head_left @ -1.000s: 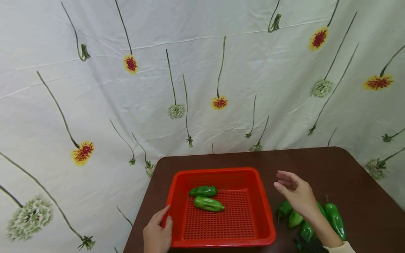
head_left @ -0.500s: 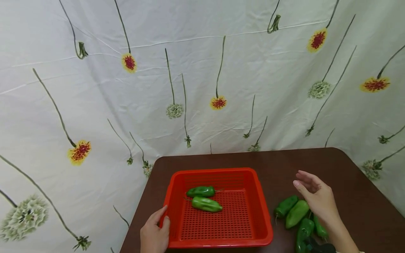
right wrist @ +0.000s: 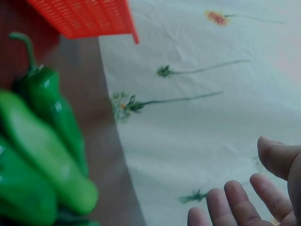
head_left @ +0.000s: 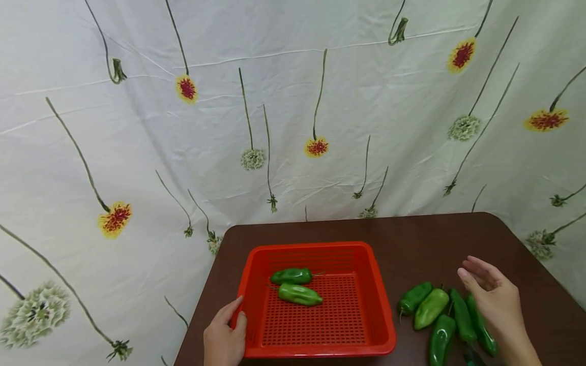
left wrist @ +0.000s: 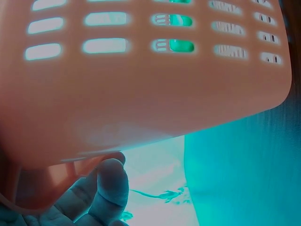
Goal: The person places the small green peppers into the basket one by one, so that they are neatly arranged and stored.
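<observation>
My left hand (head_left: 225,335) grips the left rim of a red plastic basket (head_left: 320,351); in the left wrist view its fingers (left wrist: 112,181) curl at the rim. Two green peppers lie in the basket: a darker one (head_left: 291,276) and, in front of it, a lighter one (head_left: 299,294). My right hand (head_left: 496,300) holds nothing and hovers at the right of the table, fingers loosely bent. Beside it lie several green peppers, among them a light one (head_left: 431,308), a dark front one (head_left: 442,339) and one partly behind the hand (head_left: 479,325).
The basket stands on a dark brown table (head_left: 426,239) with rounded back corners. Behind it hangs a white cloth (head_left: 284,117) printed with flowers. A small dark thing (head_left: 473,356) shows below the right-hand peppers, at the bottom edge of the head view.
My right hand has moved right, away from the basket and across the loose peppers, uncovering more of them. The left hand stays on the basket rim, and the two peppers inside lie as before.
</observation>
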Tool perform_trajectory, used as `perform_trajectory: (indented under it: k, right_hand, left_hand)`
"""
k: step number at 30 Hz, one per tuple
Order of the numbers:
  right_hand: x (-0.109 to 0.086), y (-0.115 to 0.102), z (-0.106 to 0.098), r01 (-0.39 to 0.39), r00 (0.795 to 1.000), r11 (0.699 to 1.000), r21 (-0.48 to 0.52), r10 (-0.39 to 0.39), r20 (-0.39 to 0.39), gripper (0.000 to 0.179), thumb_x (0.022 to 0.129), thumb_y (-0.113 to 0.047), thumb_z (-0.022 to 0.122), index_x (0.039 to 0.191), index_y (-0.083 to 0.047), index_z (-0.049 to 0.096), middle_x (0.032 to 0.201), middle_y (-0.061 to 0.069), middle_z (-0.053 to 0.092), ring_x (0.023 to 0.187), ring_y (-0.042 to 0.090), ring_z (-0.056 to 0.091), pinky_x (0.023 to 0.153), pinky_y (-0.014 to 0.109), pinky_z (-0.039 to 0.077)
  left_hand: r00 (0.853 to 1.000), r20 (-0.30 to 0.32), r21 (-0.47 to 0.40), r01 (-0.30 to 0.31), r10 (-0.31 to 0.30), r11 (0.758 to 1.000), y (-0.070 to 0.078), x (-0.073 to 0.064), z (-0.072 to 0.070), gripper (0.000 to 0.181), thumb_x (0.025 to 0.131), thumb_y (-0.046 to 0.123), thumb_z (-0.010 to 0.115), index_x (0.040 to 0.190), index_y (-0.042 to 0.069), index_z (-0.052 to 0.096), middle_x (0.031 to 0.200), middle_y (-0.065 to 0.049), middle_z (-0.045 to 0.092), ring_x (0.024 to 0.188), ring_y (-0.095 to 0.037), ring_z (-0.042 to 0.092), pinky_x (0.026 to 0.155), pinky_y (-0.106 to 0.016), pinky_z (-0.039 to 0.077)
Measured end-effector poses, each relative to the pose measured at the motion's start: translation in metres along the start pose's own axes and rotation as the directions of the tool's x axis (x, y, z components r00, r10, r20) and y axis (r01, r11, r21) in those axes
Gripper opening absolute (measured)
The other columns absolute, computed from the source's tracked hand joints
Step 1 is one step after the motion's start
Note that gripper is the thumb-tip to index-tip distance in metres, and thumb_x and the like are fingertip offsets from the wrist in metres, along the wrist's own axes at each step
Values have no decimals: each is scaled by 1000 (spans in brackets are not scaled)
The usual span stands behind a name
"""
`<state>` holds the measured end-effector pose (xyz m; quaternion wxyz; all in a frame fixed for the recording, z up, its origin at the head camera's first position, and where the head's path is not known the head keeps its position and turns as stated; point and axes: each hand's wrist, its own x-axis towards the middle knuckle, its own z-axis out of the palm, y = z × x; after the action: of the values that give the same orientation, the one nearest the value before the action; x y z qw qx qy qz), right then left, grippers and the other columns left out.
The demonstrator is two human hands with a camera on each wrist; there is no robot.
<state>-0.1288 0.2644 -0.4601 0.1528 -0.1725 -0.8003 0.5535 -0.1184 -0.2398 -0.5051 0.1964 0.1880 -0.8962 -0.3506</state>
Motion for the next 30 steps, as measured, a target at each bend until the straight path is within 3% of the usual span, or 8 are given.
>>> perform_trajectory:
  k: [7, 11, 14, 17, 24, 28, 30]
  right_hand:
    - [-4, 26, -10, -173, 984, 980, -95, 170, -45, 67, 82, -52, 63, 140, -24, 45, 100, -32, 51, 79, -23, 47, 61, 9, 48]
    - [-2, 42, -17, -268, 962, 951, -154, 258, -86, 74, 80, -59, 60, 142, -23, 42, 118, -10, 59, 74, -23, 42, 58, 10, 47]
    - [1, 52, -22, -325, 944, 925, -195, 306, -122, 78, 79, -64, 58, 143, -21, 42, 137, 10, 52, 70, -22, 37, 54, 13, 46]
    - [1, 60, -26, -348, 936, 908, -231, 322, -143, 81, 78, -65, 57, 142, -18, 43, 141, 18, 47, 68, -21, 34, 52, 16, 46]
    - [-4, 72, -33, -314, 949, 882, -351, 290, -120, 83, 78, -65, 59, 138, -10, 47, 125, 19, 60, 58, -20, 38, 55, 24, 50]
    - [-5, 80, -32, -319, 947, 861, -396, 307, -95, 84, 78, -66, 58, 136, -6, 49, 129, 23, 55, 60, -10, 46, 57, 32, 51]
    - [-5, 86, -31, -313, 949, 857, -411, 299, -98, 83, 78, -65, 59, 134, -4, 50, 130, 24, 54, 65, 3, 58, 59, 33, 51]
  left_hand:
    - [1000, -5, -2, -4, 4, 1000, 0, -1, 0, 34, 85, 17, 62, 117, 24, 68, 116, 0, 67, 105, -24, 65, 86, -45, 53]
    - [1000, 0, -10, -2, 2, 1000, 0, -1, 0, 34, 85, 17, 62, 117, 23, 68, 116, 0, 67, 105, -24, 65, 85, -45, 53]
    - [1000, 3, -11, -1, 1, 1000, 0, -1, 0, 34, 85, 16, 62, 117, 23, 68, 116, 0, 67, 105, -24, 65, 85, -45, 53]
    - [1000, 2, -8, -6, 6, 1000, 0, -1, 0, 34, 84, 16, 62, 117, 23, 68, 116, 0, 67, 104, -24, 65, 84, -45, 54]
    - [1000, 1, -5, -9, 9, 1000, -1, 0, 0, 34, 85, 17, 63, 117, 24, 68, 116, 1, 67, 105, -23, 65, 85, -45, 53]
    - [1000, 12, -3, 0, 0, 1000, -1, 0, 0, 34, 85, 18, 62, 118, 24, 67, 117, 1, 67, 106, -23, 65, 86, -45, 53]
    - [1000, 13, -4, 0, 0, 1000, 0, 0, -1, 34, 85, 18, 62, 118, 24, 67, 117, 1, 67, 106, -23, 65, 86, -45, 53]
